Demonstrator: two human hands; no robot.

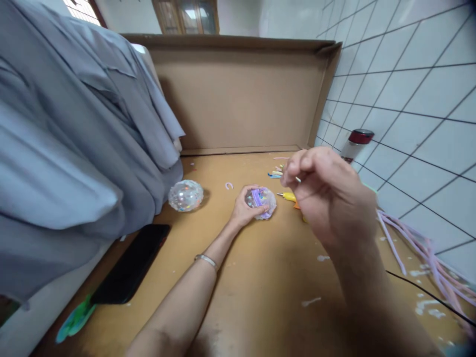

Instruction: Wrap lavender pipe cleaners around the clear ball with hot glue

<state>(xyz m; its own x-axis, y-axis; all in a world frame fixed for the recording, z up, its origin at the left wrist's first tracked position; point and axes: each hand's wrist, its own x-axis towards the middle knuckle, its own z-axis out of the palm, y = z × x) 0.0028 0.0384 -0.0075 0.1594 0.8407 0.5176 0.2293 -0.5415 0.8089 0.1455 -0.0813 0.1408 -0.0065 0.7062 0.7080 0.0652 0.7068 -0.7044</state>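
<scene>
My left hand [245,207] is wrapped round a clear ball with a purple band [265,201], on the wooden table. Raised over the table at the right, my right hand [320,183] has its fingers curled together; what they may hold is too small to make out. A second clear ball [186,195] with coloured specks sits to the left. Between the two balls lies a small curved lilac piece [229,186]. Partly behind my right hand is a yellow glue gun [288,197], its tip pointing at the ball in my left hand.
Short coloured sticks [275,174] lie behind the glue gun. A black phone [132,263] rests at the left near grey cloth [74,124]. Pink and lilac strips [427,253] and a black cable [424,291] are at the right, a red-lidded bottle [360,138] by the tiled wall. Cardboard [241,99] stands behind.
</scene>
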